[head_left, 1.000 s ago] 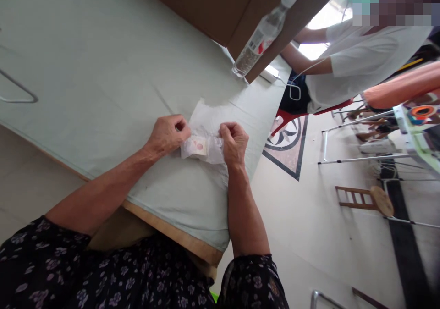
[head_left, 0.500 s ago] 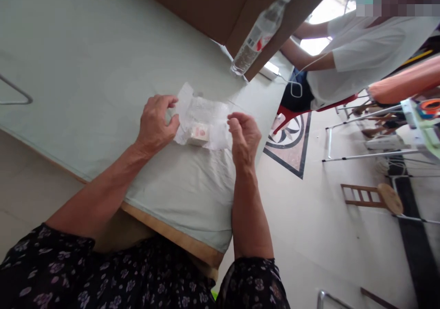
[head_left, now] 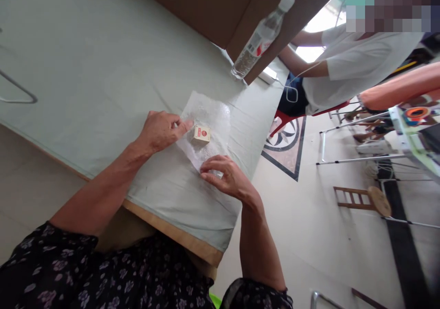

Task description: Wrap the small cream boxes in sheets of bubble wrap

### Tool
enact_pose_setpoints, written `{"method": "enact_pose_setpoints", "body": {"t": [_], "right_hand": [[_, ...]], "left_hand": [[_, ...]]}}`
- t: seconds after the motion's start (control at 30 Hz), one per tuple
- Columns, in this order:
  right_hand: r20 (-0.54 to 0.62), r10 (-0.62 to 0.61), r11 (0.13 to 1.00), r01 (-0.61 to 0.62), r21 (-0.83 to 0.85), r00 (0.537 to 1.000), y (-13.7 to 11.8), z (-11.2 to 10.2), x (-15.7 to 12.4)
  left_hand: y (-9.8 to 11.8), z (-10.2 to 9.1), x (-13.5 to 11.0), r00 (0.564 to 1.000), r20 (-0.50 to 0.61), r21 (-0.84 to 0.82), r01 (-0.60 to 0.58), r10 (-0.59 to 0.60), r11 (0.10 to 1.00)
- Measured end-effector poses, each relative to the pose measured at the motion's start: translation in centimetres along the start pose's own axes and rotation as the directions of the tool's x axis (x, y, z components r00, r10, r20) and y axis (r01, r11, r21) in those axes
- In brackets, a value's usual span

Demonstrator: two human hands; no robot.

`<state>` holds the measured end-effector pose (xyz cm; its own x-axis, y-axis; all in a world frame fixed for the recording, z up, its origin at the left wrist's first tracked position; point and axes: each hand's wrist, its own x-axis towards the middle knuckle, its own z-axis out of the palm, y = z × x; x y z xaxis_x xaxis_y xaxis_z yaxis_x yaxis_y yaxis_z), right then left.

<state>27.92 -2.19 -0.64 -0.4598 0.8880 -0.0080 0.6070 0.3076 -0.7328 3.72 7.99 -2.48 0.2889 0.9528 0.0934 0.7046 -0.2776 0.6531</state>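
A small cream box (head_left: 201, 135) with red print rests on a sheet of clear bubble wrap (head_left: 216, 116), which lies spread on the cloth-covered table. My left hand (head_left: 163, 132) is at the wrap's left side, thumb and forefinger pinched together on it, their tips right beside the box. At the near corner of the sheet, my right hand (head_left: 227, 176) has curved fingers and thumb closing on the wrap's edge. The exact grip of both hands is partly hidden.
A clear plastic bottle (head_left: 263, 38) lies on a brown cardboard box (head_left: 220, 11) at the far side. A white power strip (head_left: 267, 75) is beyond it. Someone in a white shirt (head_left: 357, 61) sits at right. A wooden stool (head_left: 380, 201) stands on the floor.
The bubble wrap has gone from crumpled around the box to spread flatter, baring the box. My right hand has come down and left to the near corner; my left hand has shifted right.
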Motion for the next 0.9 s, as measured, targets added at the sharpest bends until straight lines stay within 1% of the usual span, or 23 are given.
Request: {"method": "enact_pose_setpoints", "body": {"t": [0.03, 0.07, 0.13, 0.17, 0.23, 0.27, 0.3, 0.33, 0.4, 0.43, 0.47, 0.5, 0.57, 0.6, 0.63, 0.67, 0.73, 0.77, 0.8, 0.87, 0.9], "right_hand": [[-0.006, 0.029, 0.999, -0.029, -0.013, 1.0, -0.1, 0.1, -0.5], [-0.041, 0.058, 0.998, -0.058, -0.018, 0.998, -0.1, 0.2, -0.8], [-0.176, 0.098, 0.995, -0.102, -0.014, 0.979, -0.1, 0.4, -0.6], [-0.265, 0.108, 0.993, -0.116, -0.016, 0.958, -0.1, 0.4, 0.0], [-0.423, 0.099, 0.99, -0.132, -0.05, 0.901, 0.1, 0.7, 1.9], [-0.462, 0.086, 0.987, -0.139, -0.082, 0.883, 0.3, 1.0, 3.0], [-0.455, 0.075, 0.982, -0.145, -0.121, 0.887, 0.6, 1.2, 4.1], [-0.424, 0.075, 0.975, -0.155, -0.158, 0.902, 0.9, 1.5, 5.1], [-0.367, 0.09, 0.97, -0.165, -0.179, 0.926, 1.7, 1.9, 6.3], [-0.378, 0.096, 0.972, -0.168, -0.164, 0.921, 2.3, 1.9, 6.5], [-0.424, 0.1, 0.976, -0.173, -0.135, 0.9, 3.0, 1.7, 6.3], [-0.498, 0.104, 0.979, -0.176, -0.099, 0.861, 3.9, 1.2, 6.0], [-0.677, 0.132, 0.977, -0.212, -0.037, 0.724, 6.0, -0.1, 4.9], [-0.743, 0.145, 0.97, -0.243, -0.024, 0.654, 7.2, -0.9, 4.3], [-0.781, 0.162, 0.96, -0.278, -0.016, 0.603, 8.4, -1.6, 3.8], [-0.79, 0.192, 0.947, -0.321, -0.007, 0.583, 9.4, -2.2, 3.4], [-0.759, 0.275, 0.904, -0.427, -0.004, 0.59, 10.6, -2.7, 2.8], [-0.766, 0.286, 0.885, -0.465, -0.019, 0.576, 10.7, -2.7, 2.6], [-0.786, 0.271, 0.874, -0.485, -0.041, 0.555, 10.4, -2.4, 2.5], [-0.842, 0.167, 0.88, -0.463, -0.107, 0.513, 8.7, -1.1, 2.3], [-0.843, 0.106, 0.894, -0.422, -0.152, 0.527, 7.6, -0.3, 2.2]], "left_hand": [[-0.2, 0.1, 0.1, 1.0, 0.022, 0.034, 0.007, -0.007, 0.999], [-0.5, 0.3, 0.1, 0.999, 0.032, 0.075, 0.003, -0.006, 0.997], [-1.0, 0.6, 0.1, 1.0, 0.025, 0.159, -0.011, 0.008, 0.987], [-1.2, 0.8, 0.0, 1.0, 0.009, 0.194, -0.011, 0.01, 0.981], [-1.6, 1.0, -0.1, 0.999, -0.04, 0.246, 0.007, 0.003, 0.969], [-1.7, 1.0, -0.1, 0.998, -0.061, 0.266, 0.013, 0.003, 0.964], [-1.8, 1.1, -0.2, 0.997, -0.074, 0.282, 0.016, 0.005, 0.959], [-1.8, 1.1, -0.3, 0.997, -0.076, 0.297, 0.014, 0.009, 0.955], [-1.9, 1.2, -0.4, 0.999, -0.042, 0.323, -0.001, 0.016, 0.946], [-1.9, 1.3, -0.5, 1.0, -0.015, 0.332, -0.013, 0.019, 0.943], [-1.9, 1.4, -0.5, 1.0, 0.015, 0.335, -0.024, 0.02, 0.942], [-1.8, 1.4, -0.6, 0.999, 0.044, 0.332, -0.033, 0.02, 0.943], [-1.8, 1.5, -0.6, 0.996, 0.088, 0.312, -0.041, 0.014, 0.949], [-1.7, 1.5, -0.6, 0.995, 0.102, 0.301, -0.039, 0.009, 0.953], [-1.7, 1.5, -0.6, 0.994, 0.111, 0.296, -0.036, 0.003, 0.954], [-1.6, 1.5, -0.6, 0.993, 0.117, 0.297, -0.033, -0.003, 0.954], [-1.6, 1.5, -0.6, 0.992, 0.126, 0.308, -0.032, -0.007, 0.951], [-1.6, 1.5, -0.6, 0.991, 0.13, 0.314, -0.034, -0.007, 0.949], [-1.6, 1.5, -0.6, 0.991, 0.133, 0.318, -0.037, -0.006, 0.947], [-1.7, 1.5, -0.6, 0.991, 0.134, 0.322, -0.041, -0.002, 0.946], [-1.7, 1.5, -0.6, 0.991, 0.131, 0.322, -0.042, -0.001, 0.946]]}}
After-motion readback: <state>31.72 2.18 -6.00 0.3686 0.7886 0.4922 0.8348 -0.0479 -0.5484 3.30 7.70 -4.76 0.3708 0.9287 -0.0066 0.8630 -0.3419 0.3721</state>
